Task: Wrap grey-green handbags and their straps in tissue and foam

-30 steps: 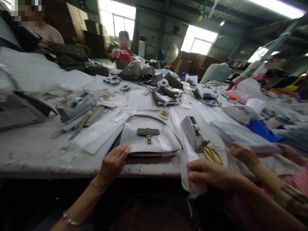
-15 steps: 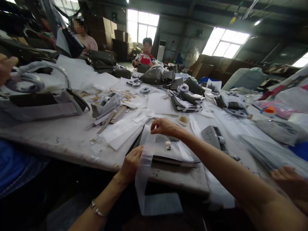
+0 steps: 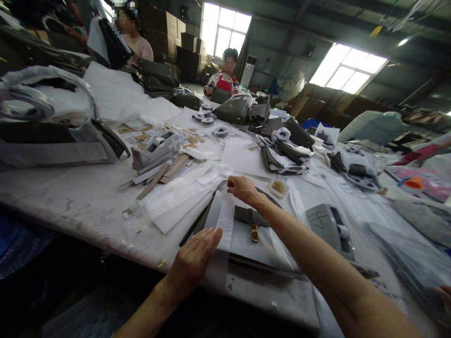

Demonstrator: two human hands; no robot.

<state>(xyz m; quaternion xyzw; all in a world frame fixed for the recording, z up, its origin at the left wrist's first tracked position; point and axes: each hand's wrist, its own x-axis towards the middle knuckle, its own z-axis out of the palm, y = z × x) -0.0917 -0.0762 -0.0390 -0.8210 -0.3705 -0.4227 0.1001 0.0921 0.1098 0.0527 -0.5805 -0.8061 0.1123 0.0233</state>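
A dark handbag lies flat near the table's front edge, its face covered with pale sheeting. A dark strap with a gold-coloured clasp shows on that face. Along the bag's left side runs a translucent white strip, its lower end hanging over the table edge. My right hand is closed in a pinch on the strip's upper end, at the bag's top. My left hand rests on the strip's lower left, fingers stretched out and pressed flat.
A small dish sits behind the bag, and a grey cut-out form to its right. Cardboard strips lie to the left. A wrapped bag stands far left. A co-worker sits across the table.
The strip has come down from loose above the bag to lying along its left side. My left hand has flattened onto it. The gold-coloured clasp shows more fully, and the view has shifted.
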